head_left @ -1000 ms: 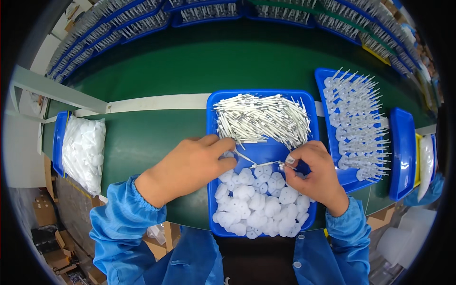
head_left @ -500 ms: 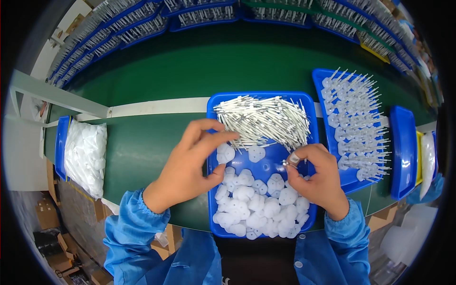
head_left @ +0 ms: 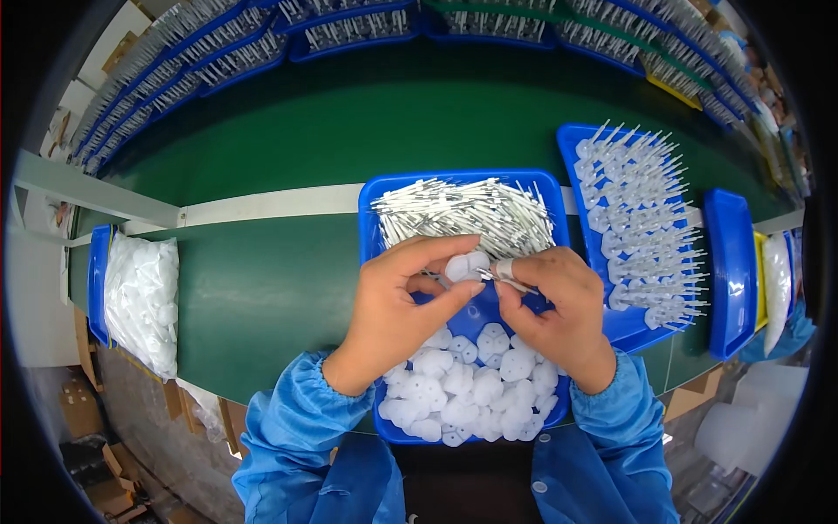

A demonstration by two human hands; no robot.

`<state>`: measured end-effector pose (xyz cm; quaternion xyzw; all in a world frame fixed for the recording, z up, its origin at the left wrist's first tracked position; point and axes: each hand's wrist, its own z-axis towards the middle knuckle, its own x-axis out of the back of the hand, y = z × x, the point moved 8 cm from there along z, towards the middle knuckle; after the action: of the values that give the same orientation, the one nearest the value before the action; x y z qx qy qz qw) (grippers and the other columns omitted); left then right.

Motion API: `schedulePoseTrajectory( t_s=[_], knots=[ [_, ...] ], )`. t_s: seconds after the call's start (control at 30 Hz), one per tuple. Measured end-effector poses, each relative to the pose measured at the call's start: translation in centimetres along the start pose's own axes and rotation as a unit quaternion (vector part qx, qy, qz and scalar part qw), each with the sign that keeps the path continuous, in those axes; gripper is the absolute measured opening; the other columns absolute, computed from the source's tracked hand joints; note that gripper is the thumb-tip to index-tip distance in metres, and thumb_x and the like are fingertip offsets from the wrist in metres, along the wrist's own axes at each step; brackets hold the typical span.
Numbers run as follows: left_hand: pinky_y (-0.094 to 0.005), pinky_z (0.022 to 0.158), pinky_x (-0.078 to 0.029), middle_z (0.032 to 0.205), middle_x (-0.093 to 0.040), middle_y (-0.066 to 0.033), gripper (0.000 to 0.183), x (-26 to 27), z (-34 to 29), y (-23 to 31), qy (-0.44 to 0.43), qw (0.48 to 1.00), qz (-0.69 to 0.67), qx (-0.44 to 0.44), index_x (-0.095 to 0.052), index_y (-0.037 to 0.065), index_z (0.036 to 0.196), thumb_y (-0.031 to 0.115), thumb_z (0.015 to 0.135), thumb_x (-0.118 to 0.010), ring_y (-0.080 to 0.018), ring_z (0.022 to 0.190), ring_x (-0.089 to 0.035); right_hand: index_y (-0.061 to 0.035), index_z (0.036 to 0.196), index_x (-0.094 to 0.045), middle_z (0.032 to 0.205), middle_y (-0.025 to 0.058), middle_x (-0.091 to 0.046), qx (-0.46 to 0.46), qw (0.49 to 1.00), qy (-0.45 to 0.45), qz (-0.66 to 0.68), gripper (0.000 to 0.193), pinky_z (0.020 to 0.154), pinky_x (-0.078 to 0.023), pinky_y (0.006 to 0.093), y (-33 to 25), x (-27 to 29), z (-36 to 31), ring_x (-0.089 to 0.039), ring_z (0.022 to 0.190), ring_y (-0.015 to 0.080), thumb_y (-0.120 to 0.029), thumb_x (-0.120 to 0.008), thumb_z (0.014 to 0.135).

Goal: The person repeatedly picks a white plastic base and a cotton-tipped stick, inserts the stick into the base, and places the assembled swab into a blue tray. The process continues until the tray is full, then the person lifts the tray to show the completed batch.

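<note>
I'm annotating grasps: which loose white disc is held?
The lobed disc in the left hand, over the blue tray; the tray's other visible discs lie heaped below.

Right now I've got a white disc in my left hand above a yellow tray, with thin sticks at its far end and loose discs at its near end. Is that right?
No, the head view shows the tray is blue, not yellow. The white disc in your left hand, the sticks and the loose discs are as you say.

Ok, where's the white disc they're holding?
In the middle of the head view: the white disc is in the left hand, just left of the right hand.
</note>
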<state>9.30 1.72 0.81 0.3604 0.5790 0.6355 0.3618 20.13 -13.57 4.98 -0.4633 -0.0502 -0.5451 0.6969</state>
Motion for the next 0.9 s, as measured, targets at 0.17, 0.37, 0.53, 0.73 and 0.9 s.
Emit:
schedulePoseTrajectory(
  t_s=[0.17, 0.37, 0.53, 0.73, 0.9],
  knots=[
    [-0.0286, 0.090, -0.066, 0.127, -0.078, -0.0137, 0.039, 0.5, -0.8, -1.6, 0.010, 0.995, -0.074, 0.059, -0.074, -0.003, 0.136, -0.009, 0.097, -0.080, -0.0188, 0.118, -0.077, -0.0087, 0.103, -0.080, 0.077, 0.0036, -0.075, 0.008, 1.000, -0.014, -0.007, 0.027, 0.069, -0.055, 0.0370, 0.1, -0.5, -0.3, -0.069, 0.064, 0.0238, -0.005, -0.091, 0.078],
    [-0.0283, 0.094, -0.065, 0.133, -0.077, -0.0161, 0.032, 0.5, -0.9, -1.5, 0.023, 0.987, -0.158, 0.029, -0.072, -0.002, 0.135, -0.008, 0.103, -0.073, -0.0204, 0.122, -0.076, -0.0075, 0.100, -0.081, 0.067, 0.0034, -0.071, 0.010, 1.000, -0.027, -0.010, 0.023, 0.062, -0.052, 0.0352, -0.1, -0.9, -0.1, -0.065, 0.055, 0.0226, -0.004, -0.091, 0.079],
    [-0.0295, 0.096, -0.064, 0.134, -0.078, -0.0192, 0.032, 0.7, -0.8, -0.8, 0.017, 0.999, -0.050, 0.008, -0.071, -0.004, 0.136, -0.007, 0.104, -0.072, -0.0191, 0.121, -0.076, -0.0054, 0.098, -0.081, 0.064, 0.0045, -0.067, -0.030, 0.999, -0.038, 0.025, 0.018, 0.059, -0.050, 0.0347, 0.4, -1.0, -0.3, -0.063, 0.053, 0.0239, -0.003, -0.089, 0.082],
    [-0.0313, 0.088, -0.069, 0.126, -0.083, -0.0155, 0.037, 0.5, -0.9, -0.3, 0.042, 0.996, 0.061, -0.055, -0.079, 0.004, 0.135, -0.006, 0.100, -0.077, -0.0182, 0.110, -0.080, -0.0056, 0.097, -0.081, 0.066, 0.0060, -0.069, -0.084, 0.995, -0.060, 0.020, 0.017, 0.058, -0.049, 0.0359, 0.6, -1.5, -0.3, -0.064, 0.054, 0.0223, -0.010, -0.092, 0.086],
    [-0.0302, 0.087, -0.068, 0.122, -0.083, -0.0168, 0.043, 0.2, -1.1, 0.2, 0.025, 0.993, 0.093, -0.069, -0.079, 0.004, 0.138, -0.009, 0.097, -0.078, -0.0174, 0.104, -0.081, -0.0061, 0.095, -0.080, 0.068, 0.0063, -0.070, -0.152, 0.984, -0.071, 0.068, 0.016, 0.057, -0.049, 0.0360, 1.4, -1.8, -0.3, -0.063, 0.054, 0.0223, -0.015, -0.092, 0.089]
  ],
)
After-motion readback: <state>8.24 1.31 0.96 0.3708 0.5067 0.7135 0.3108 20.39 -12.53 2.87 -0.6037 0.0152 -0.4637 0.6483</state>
